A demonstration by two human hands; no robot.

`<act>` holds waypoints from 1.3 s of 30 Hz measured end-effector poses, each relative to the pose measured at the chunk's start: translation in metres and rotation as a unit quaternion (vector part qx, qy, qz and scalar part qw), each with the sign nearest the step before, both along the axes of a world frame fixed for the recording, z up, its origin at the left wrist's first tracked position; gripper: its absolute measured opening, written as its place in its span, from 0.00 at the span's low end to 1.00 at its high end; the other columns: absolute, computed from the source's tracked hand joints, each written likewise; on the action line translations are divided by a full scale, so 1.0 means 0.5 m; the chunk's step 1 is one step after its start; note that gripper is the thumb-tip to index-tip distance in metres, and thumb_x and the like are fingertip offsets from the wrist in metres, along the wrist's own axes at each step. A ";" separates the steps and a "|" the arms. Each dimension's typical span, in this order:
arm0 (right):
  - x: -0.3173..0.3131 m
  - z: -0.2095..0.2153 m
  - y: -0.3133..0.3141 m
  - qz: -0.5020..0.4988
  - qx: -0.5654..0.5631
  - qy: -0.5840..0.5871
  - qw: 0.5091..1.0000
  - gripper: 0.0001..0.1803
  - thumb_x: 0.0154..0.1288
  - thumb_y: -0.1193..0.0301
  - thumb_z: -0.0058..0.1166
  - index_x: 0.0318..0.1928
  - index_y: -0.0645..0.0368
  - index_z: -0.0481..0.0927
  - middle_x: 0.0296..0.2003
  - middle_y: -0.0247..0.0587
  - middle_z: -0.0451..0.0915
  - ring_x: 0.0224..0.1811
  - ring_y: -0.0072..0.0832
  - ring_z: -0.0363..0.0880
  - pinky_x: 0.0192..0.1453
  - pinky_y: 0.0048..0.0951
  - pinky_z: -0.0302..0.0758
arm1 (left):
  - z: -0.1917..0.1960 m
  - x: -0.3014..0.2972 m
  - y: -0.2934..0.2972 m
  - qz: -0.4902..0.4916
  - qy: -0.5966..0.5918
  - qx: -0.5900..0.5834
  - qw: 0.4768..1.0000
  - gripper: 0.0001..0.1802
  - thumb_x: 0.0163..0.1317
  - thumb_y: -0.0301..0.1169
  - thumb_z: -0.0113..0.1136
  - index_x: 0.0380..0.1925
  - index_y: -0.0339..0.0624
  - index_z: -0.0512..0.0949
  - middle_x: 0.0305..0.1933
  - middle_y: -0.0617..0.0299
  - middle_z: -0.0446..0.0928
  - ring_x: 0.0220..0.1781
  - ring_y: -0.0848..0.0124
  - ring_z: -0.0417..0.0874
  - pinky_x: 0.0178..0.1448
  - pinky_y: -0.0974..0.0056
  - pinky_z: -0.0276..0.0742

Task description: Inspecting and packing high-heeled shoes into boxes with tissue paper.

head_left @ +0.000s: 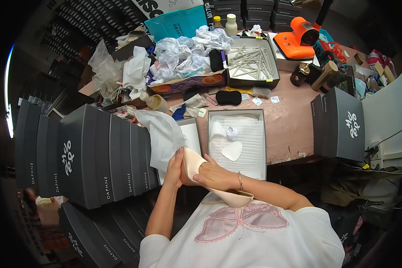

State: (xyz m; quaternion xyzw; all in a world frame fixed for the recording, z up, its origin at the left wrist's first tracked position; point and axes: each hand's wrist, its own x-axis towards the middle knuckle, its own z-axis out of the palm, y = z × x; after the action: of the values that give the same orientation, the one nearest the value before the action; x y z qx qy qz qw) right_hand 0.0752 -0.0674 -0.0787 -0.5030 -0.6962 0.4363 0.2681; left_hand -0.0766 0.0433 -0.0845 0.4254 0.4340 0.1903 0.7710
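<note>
Close to my body I hold a cream pointed-toe shoe (193,163) between both hands, its toe turned away from me and its heel end near my shirt. My left hand (175,170) is closed around the left side near the toe. My right hand (218,175) grips it from the right, thumb across the upper; some of its fingertips are hidden at the shoe's opening. Just beyond stands an open grey shoebox (264,156) lined with white ribbed padding, holding a crumpled paper ball (232,133) and a white rounded pad (232,151). White tissue paper (161,136) drapes beside the shoe.
Dark shoeboxes (85,156) stand in a row at left; more (344,125) stand at right. Across the pink table (290,129) are a box of white sticks (251,62), crumpled paper (178,56), a brush (254,92), a black eye-mask-shaped item (228,98) and an orange device (297,40).
</note>
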 end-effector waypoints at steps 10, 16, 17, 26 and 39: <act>0.013 0.030 -0.024 -0.117 0.032 0.094 0.988 0.36 0.74 0.48 0.19 0.52 0.69 0.70 0.53 0.61 0.69 0.62 0.51 0.61 0.73 0.53 0.41 | 0.004 0.081 -0.145 0.258 -0.143 -0.135 0.946 0.42 0.61 0.62 0.51 0.64 0.43 0.61 0.62 0.58 0.67 0.64 0.63 0.68 0.68 0.58 0.63; 0.083 -0.001 -0.087 -0.206 -0.232 0.398 0.863 0.26 0.73 0.54 0.42 0.53 0.65 0.76 0.52 0.52 0.77 0.43 0.36 0.80 0.48 0.31 0.76 | -0.046 0.066 -0.077 0.257 -0.144 -0.126 0.947 0.40 0.59 0.67 0.47 0.52 0.39 0.72 0.44 0.52 0.77 0.43 0.60 0.80 0.48 0.58 0.78; 0.106 0.010 -0.086 -0.258 -0.229 0.209 0.915 0.19 0.69 0.60 0.51 0.51 0.62 0.78 0.48 0.48 0.79 0.35 0.32 0.81 0.41 0.28 0.78 | -0.046 0.061 -0.071 0.230 -0.154 -0.171 0.946 0.43 0.59 0.68 0.45 0.51 0.35 0.72 0.40 0.48 0.77 0.40 0.59 0.81 0.45 0.58 0.80; 0.181 -0.128 -0.078 -0.182 0.081 -0.231 0.952 0.19 0.54 0.77 0.60 0.48 0.53 0.80 0.40 0.44 0.76 0.40 0.37 0.79 0.40 0.35 0.78 | -0.012 0.090 -0.115 0.221 -0.200 -0.358 0.885 0.46 0.63 0.69 0.33 0.61 0.35 0.63 0.54 0.46 0.71 0.52 0.55 0.78 0.57 0.58 0.78; 0.094 0.027 -0.075 -0.111 0.243 -0.270 0.925 0.08 0.49 0.67 0.62 0.28 0.51 0.76 0.27 0.31 0.72 0.31 0.29 0.71 0.40 0.31 0.63 | -0.024 0.097 -0.119 0.102 -0.174 -0.269 0.942 0.38 0.67 0.63 0.29 0.63 0.45 0.64 0.54 0.50 0.73 0.53 0.58 0.79 0.56 0.51 0.79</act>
State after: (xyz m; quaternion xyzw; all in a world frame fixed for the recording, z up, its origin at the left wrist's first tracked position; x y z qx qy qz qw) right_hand 0.1220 -0.1051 -0.0654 -0.5954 -0.7666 0.0687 0.2304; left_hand -0.0280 -0.0161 -0.0966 0.1159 0.3687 0.2155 0.8968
